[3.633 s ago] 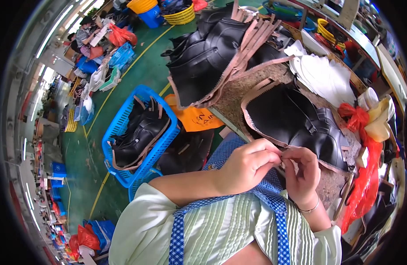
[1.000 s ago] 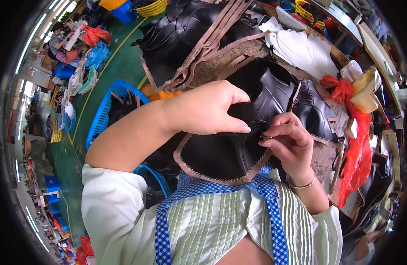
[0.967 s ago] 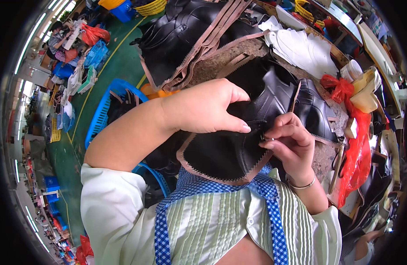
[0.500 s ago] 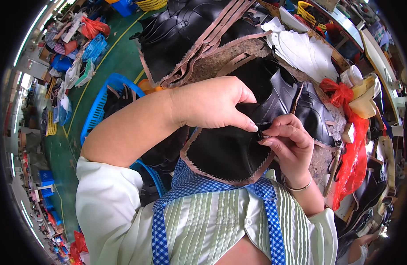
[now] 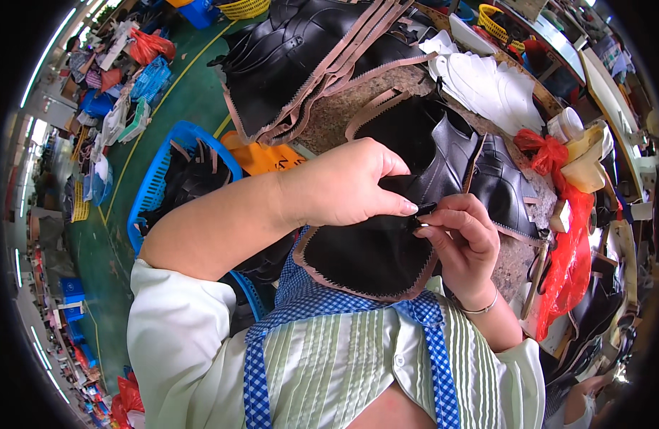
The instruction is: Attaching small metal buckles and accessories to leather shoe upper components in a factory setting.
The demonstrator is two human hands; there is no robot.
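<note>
A black leather boot upper point(image 5: 369, 257) with a pinkish, zigzag-cut edge lies in front of my body. My left hand point(image 5: 351, 182) reaches across from the left and is closed on the upper's leather, thumb on the near side, other fingertips mostly hidden. Close to that thumb, my right hand point(image 5: 461, 239) pinches the end of a small black strap point(image 5: 425, 209). A tiny bright glint shows at the right fingertips; I cannot make out what it is. Just beyond my hands, a shaped, stitched leather part point(image 5: 449, 161) stands up in folds.
A stack of black leather uppers point(image 5: 272, 79) lies on the stone-like tabletop point(image 5: 329, 118) at the back. White shaped pieces point(image 5: 487, 89), a red plastic bag point(image 5: 569, 250) and a white tub point(image 5: 567, 123) are on the right. A blue basket point(image 5: 154, 182) holds dark pieces on the left.
My left hand has shifted slightly downward. My right hand has moved a little to the left, and more of the black strap shows between the hands. More of an orange item shows behind my left forearm.
</note>
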